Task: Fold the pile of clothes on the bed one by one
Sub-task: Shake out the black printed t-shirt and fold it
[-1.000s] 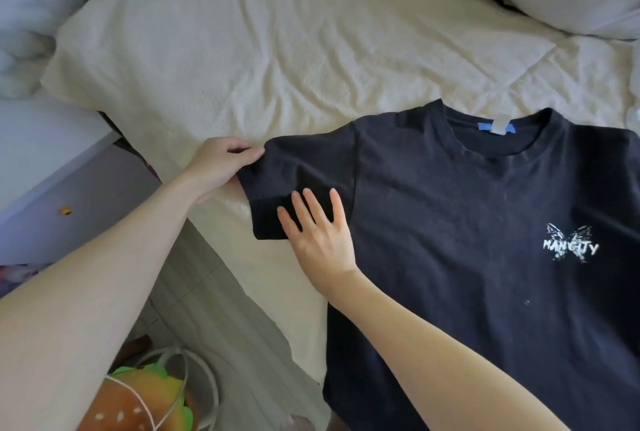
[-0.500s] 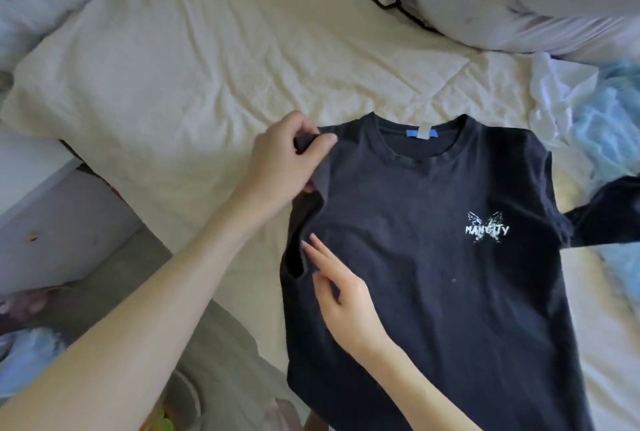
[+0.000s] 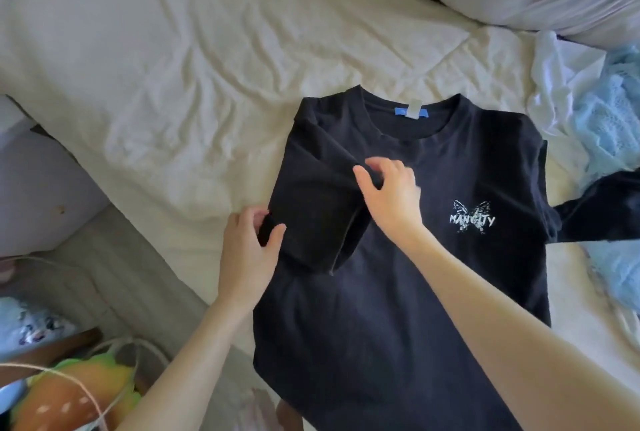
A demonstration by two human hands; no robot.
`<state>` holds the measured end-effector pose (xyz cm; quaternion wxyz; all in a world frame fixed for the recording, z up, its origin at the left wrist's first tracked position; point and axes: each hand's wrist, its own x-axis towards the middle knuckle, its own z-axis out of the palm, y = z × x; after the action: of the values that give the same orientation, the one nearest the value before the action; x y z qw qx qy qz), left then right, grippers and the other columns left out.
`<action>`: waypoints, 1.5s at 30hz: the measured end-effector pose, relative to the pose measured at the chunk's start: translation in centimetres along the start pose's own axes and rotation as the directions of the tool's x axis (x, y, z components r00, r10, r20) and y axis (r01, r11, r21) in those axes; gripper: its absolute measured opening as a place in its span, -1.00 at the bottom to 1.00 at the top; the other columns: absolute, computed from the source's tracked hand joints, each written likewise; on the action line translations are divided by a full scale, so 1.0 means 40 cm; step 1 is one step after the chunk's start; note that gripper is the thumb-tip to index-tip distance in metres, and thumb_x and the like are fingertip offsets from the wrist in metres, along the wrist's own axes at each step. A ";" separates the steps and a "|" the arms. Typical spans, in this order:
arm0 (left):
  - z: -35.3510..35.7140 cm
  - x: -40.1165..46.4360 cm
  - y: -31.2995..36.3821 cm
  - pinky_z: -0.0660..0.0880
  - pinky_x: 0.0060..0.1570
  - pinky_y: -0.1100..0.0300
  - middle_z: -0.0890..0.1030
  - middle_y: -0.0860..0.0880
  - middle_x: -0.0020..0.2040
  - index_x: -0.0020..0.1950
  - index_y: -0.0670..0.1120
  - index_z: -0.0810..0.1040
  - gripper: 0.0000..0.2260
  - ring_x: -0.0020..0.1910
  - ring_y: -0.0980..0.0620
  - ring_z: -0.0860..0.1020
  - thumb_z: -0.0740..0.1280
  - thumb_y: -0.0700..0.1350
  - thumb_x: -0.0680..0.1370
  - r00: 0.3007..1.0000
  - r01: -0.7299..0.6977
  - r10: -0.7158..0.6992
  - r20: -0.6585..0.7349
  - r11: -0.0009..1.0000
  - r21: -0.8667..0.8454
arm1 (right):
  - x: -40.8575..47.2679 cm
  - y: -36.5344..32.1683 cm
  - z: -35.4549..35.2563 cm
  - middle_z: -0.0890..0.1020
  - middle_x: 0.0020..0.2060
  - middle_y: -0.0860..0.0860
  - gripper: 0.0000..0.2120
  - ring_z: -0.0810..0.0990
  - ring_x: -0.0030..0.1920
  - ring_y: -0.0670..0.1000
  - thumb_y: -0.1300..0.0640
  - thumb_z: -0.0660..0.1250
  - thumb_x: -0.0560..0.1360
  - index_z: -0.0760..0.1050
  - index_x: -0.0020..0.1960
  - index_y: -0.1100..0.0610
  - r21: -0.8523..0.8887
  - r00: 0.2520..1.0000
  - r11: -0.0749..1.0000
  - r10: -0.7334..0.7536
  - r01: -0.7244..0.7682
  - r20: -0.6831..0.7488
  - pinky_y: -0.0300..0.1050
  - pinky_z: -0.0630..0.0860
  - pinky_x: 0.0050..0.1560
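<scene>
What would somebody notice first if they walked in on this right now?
The black T-shirt spread on the cream bedsheet catches the eye first, with its white butterfly logo on the chest. Both hands are on its folded-in sleeve: the left hand grips the shirt's left edge, the right hand pinches the sleeve near the middle. A light blue garment lies crumpled at the right.

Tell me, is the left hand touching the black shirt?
Touching. The head view shows the left hand pinching the folded edge of the black shirt, thumb on top of the cloth.
</scene>
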<state>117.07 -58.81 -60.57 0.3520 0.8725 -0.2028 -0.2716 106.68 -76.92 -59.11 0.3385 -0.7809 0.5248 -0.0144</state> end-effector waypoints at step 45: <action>0.287 -0.023 0.193 0.05 0.37 -0.32 0.08 -0.18 0.54 0.53 -0.02 0.17 -0.44 0.51 -0.24 0.04 0.23 0.06 0.57 0.763 -0.644 0.363 0.534 0.496 0.583 | -0.091 0.486 -0.300 0.51 -0.11 0.02 -0.87 0.52 0.00 0.10 0.01 0.19 0.57 0.39 -0.07 0.06 0.145 0.767 0.895 0.438 -0.423 -0.468 -0.16 0.30 -0.01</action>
<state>108.04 -69.26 -61.62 -0.0090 0.7744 -0.6019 -0.1948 84.78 -84.32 -59.22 0.2010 -0.6048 0.7574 -0.1417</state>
